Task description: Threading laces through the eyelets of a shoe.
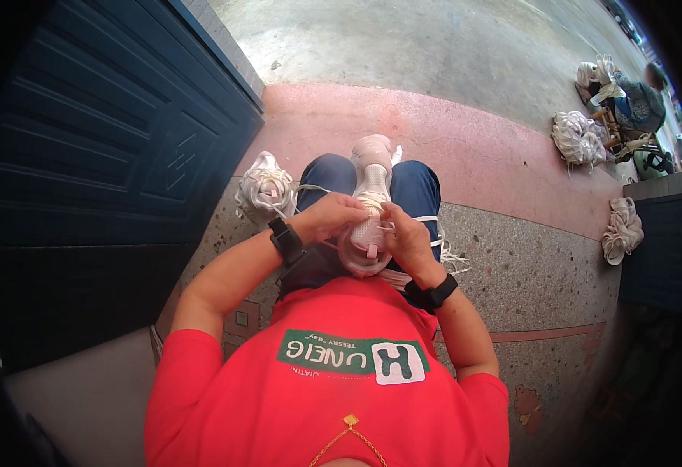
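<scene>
A pale pink and white sneaker (373, 156) rests lengthwise on my lap between my knees, its heel opening toward my body. Cream shoelaces (373, 200) cross its tongue. My left hand (331, 216) comes in over the shoe's left side with thumb and fingertips pinched at the lacing. On the other side, my right hand (409, 241) is closed at the lace close to the left fingertips, fingers curled. Exactly how the lace runs between the two hands is too small to make out. Loose white laces (451, 258) hang by my right thigh.
Beside my left knee sits a white sneaker (266, 189). Bundles of pale shoes (578, 138) lie at the far right, with another bundle (622, 231) nearer. A dark blue panelled door (107, 140) stands at left. Beyond the right-hand bundles a person (640, 101) sits.
</scene>
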Available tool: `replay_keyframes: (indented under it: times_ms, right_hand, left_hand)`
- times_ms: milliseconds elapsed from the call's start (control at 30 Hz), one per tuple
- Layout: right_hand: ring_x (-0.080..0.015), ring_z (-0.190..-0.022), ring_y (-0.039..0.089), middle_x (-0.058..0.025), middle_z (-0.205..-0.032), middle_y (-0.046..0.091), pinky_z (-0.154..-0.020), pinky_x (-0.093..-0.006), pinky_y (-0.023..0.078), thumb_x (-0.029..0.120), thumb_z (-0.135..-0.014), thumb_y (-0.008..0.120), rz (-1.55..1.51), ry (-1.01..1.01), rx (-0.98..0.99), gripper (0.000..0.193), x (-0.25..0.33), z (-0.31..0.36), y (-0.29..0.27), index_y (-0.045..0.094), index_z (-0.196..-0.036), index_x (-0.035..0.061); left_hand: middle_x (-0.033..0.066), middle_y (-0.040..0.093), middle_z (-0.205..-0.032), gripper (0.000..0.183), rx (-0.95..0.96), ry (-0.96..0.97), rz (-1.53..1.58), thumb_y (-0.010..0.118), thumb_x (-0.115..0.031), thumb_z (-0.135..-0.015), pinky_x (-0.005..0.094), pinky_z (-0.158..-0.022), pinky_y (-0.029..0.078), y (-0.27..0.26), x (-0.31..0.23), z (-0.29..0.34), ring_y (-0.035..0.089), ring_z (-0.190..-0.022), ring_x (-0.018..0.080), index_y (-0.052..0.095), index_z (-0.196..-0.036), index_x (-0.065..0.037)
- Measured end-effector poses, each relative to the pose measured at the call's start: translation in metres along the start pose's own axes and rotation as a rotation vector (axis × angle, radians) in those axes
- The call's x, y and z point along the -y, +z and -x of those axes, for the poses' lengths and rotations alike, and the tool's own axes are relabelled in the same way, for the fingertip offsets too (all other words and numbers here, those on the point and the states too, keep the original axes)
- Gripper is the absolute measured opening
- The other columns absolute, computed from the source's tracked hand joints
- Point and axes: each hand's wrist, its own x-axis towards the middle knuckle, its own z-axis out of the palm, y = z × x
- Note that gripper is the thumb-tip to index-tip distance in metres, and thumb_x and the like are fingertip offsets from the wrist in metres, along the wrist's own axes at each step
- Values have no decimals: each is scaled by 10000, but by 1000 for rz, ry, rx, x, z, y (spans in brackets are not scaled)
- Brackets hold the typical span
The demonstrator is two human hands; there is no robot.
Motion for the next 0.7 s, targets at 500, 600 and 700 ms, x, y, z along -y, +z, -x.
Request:
replay_keyframes:
  times_ms: [500, 600, 700]
  right_hand:
    - [-291, -885, 703, -190, -982, 701, -774, -380, 552, 103, -950, 653, -483, 123, -195, 259, -5, -34, -26, 599, -1162, -36]
    - [-308, -918, 696, -206, -995, 696, -781, -382, 539, 167, -1008, 606, -704, 391, -30, 264, 34, -49, -69, 595, -1152, -55]
    - [-358, -930, 683, -234, -1014, 687, -794, -398, 529, 183, -1033, 569, -415, 316, -76, 272, 10, -37, -68, 597, -1151, -60]
  left_hand:
    - [166, 744, -885, 285, -267, 720, -1441, 728, -338, -894, 435, -750, 548, 33, -38, 3, 713, -855, 354, 775, -943, -61]
    - [99, 730, -844, 256, 58, 459, -1089, 694, -289, -958, 360, -726, 529, 26, -67, -13, 681, -772, 224, 766, -994, -46]
    - [5, 696, -872, 257, 0, 625, -579, 644, -294, -1024, 267, -710, 494, 31, -161, 8, 600, -778, 92, 760, -1062, -69]
